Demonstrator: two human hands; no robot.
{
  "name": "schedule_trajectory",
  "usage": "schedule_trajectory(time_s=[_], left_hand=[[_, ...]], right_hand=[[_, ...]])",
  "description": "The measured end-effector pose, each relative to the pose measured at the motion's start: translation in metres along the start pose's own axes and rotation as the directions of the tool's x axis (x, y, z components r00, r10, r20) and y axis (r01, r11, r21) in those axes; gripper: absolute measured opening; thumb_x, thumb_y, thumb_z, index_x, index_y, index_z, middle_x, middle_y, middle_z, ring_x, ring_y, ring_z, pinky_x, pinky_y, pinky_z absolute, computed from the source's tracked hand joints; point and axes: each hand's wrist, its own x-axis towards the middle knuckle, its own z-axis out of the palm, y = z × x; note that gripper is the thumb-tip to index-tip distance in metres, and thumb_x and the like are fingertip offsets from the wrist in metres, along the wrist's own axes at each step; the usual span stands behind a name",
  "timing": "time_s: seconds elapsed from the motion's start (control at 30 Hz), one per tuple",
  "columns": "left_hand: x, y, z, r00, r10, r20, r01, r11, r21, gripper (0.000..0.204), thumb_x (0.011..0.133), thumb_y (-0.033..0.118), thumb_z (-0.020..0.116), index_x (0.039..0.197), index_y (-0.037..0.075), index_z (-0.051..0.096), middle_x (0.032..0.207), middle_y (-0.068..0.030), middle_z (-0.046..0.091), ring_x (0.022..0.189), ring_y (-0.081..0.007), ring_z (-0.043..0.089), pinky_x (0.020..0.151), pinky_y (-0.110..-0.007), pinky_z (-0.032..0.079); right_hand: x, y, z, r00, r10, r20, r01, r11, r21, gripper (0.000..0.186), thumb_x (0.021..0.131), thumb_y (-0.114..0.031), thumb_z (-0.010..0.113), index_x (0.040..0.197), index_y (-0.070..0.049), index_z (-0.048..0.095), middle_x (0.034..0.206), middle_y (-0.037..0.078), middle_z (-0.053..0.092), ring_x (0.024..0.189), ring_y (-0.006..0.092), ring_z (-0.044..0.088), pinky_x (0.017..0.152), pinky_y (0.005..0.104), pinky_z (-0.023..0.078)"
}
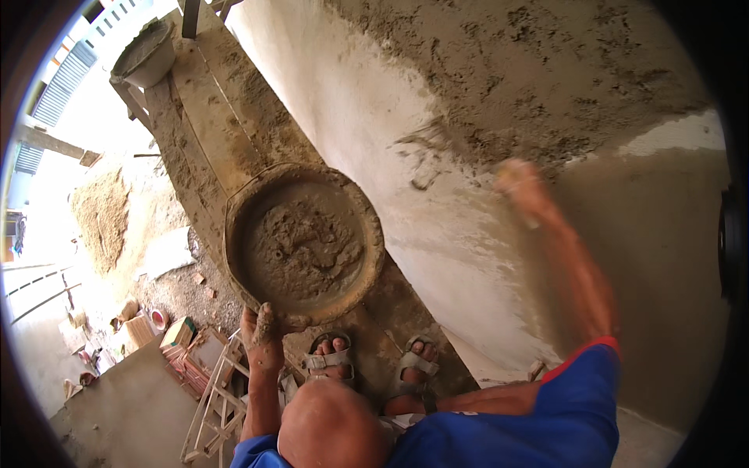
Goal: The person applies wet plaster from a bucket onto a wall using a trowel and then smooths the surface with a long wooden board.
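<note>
A wide round basin [373, 269] with a mortar-caked rim stands on wooden planks in front of me. Wet grey-brown mortar [304, 242] lies inside it, lumpy in the middle. At the basin's near left edge, my left hand [264, 335], smeared with mortar, grips the rim. My right hand [521, 186] is raised at the wall on the right, by the lower edge of a rough patch of wet plaster [538, 78]. Motion blurs its fingers, and whether it holds a tool cannot be made out.
My sandalled feet [335, 355] rest on the planks [234, 117], close to the basin. A mortar-filled bucket [148, 62] stands at their far end. Down to the left are a sand heap [101, 214], a wooden ladder-like frame [214, 413] and stacked bricks [195, 366]. The wall [452, 242] borders the planks' right side.
</note>
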Motion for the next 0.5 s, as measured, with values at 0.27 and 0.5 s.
schedule_trajectory(time_s=[0.27,0.5], left_hand=[[-0.001,-0.005,-0.012,0.998,0.025,-0.054,-0.028,0.997,-0.068,0.029,0.090,0.024,0.061,0.109,0.007,0.049,0.086,-0.0008,0.056,0.071,-0.0111,0.057,0.063,-0.029,0.053],[0.004,0.001,-0.006,0.999,-0.019,0.043,0.022,0.997,-0.074,0.036,0.087,0.026,0.064,0.112,0.005,0.048,0.089,-0.0045,0.057,0.073,-0.0155,0.060,0.056,-0.038,0.059]], right_hand=[[-0.090,-0.111,-0.068,0.957,-0.226,-0.180,0.172,0.946,-0.275,0.036,0.087,-0.017,0.060,0.121,-0.009,0.055,0.109,0.014,0.060,0.089,0.0232,0.061,0.077,0.0332,0.051],[-0.083,-0.136,0.063,0.339,-0.907,0.251,0.557,-0.022,-0.830,0.035,0.077,-0.016,0.067,0.110,-0.009,0.059,0.091,0.012,0.056,0.081,0.0187,0.058,0.072,0.0337,0.050]])
